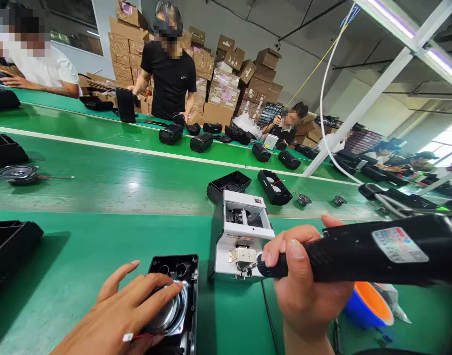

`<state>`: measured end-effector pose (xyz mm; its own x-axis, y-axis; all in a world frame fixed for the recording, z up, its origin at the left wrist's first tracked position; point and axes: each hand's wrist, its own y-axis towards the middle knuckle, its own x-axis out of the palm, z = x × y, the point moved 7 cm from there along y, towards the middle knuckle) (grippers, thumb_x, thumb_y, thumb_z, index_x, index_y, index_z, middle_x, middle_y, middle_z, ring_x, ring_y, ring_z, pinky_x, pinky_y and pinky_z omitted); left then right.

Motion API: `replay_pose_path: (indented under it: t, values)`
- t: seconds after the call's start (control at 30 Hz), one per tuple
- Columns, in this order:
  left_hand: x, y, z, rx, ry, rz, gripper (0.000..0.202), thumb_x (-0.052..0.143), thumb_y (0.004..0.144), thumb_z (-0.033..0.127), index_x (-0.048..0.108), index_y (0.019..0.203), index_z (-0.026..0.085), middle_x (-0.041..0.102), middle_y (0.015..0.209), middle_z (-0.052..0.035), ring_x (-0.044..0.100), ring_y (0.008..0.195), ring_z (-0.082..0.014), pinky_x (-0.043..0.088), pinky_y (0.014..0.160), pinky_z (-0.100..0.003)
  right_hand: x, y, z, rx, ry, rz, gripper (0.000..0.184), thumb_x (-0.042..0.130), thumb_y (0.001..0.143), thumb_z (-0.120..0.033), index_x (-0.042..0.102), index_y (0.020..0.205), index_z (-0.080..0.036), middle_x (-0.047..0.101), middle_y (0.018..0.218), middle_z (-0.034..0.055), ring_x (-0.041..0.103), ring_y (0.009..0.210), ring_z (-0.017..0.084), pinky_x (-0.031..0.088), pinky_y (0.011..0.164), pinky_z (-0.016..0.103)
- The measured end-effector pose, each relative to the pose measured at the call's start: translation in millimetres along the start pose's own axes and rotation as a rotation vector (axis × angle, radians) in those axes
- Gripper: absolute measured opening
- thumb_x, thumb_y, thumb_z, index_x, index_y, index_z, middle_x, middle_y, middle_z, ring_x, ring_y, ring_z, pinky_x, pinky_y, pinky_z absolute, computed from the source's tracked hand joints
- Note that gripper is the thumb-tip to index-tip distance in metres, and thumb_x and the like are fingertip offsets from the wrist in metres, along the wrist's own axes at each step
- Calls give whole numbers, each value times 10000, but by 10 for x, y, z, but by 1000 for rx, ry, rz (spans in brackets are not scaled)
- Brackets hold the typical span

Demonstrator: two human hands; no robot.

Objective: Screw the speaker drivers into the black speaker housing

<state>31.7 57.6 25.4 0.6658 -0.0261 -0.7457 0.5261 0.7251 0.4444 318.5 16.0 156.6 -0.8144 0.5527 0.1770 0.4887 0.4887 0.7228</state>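
Note:
My right hand (303, 276) grips a black electric screwdriver (362, 251), held level with its tip at the outlet of a white screw feeder box (241, 236). My left hand (126, 310) rests flat on a round speaker driver (170, 313) seated in a black speaker housing panel (191, 276) at the near table edge. A thin red wire with a white connector (128, 337) runs under my left fingers.
A blue and orange bowl (366, 303) sits below the screwdriver. Black housings (228, 185), (274, 187) and loose drivers (18, 173) lie on the green conveyor (100, 182). A black tray (7, 246) stands at left. Other people work across the belt; cardboard boxes (226, 84) are stacked behind.

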Motion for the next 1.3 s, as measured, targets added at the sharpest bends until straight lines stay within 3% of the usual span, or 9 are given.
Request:
replay_pose_path:
  t: [0.1,0.27,0.3,0.37,0.47,0.57,0.73,1.0,1.3]
  values:
    - [43,-33,47,154,117,8,720,711,886,202,649,1563,437,854,1332,69,791,1194,-276,10,1437,-372,88,-17,62,11,-30,-101,349,716,1080,-185,542,1362,-293,653,757,-122,632,556,119,567,612,274]
    - [29,58,174,153,155,-2,756,675,788,100,636,1486,389,866,1273,61,769,1263,-282,-17,1455,-432,131,-77,187,140,4,-211,257,714,1101,-206,565,1292,-292,634,729,-109,615,538,117,564,560,240]
    - [14,90,191,121,130,-18,741,665,778,86,646,1451,395,868,1245,60,789,1226,-288,62,1463,-505,130,-115,215,202,12,-229,245,717,1111,-230,565,1292,-294,629,719,-108,614,529,116,563,545,231]
    - [2,143,204,32,48,-73,678,637,761,77,688,1357,396,863,1228,31,816,1171,-311,432,1336,-606,120,-218,259,353,19,-240,253,729,1128,-284,568,1323,-299,623,708,-105,613,516,112,560,526,214]
    - [33,168,224,-92,-51,-176,608,608,726,59,744,1231,371,851,1272,-10,811,1224,-303,722,975,-432,113,-347,181,483,72,-197,361,767,1120,-317,582,1429,-333,622,719,-99,614,496,114,560,499,218]
    - [57,158,289,-105,-94,-203,648,616,694,51,774,1247,349,859,1271,-20,799,1267,-293,729,959,-354,204,-351,-27,437,230,-189,438,768,1117,-290,575,1494,-399,641,744,-91,626,475,137,595,473,265]
    - [111,99,307,-103,-61,-236,675,643,678,52,819,1268,331,878,1248,-33,806,1257,-332,734,979,-393,432,-324,-191,309,305,-182,400,786,1114,-297,611,1451,-421,657,788,-79,649,520,155,632,521,324]
    - [134,111,324,-119,-47,-297,663,598,659,53,820,1241,281,885,1218,-30,801,1179,-328,716,983,-426,697,-580,-13,293,228,-170,437,730,1139,-264,533,1509,-385,613,820,-85,632,552,145,575,528,288]
    - [141,173,341,-78,-20,-285,755,561,638,53,812,1315,272,883,1261,-23,808,1158,-323,728,930,-449,720,-703,208,289,214,-245,424,678,1145,-191,526,1501,-365,616,840,-83,647,582,122,601,596,291]
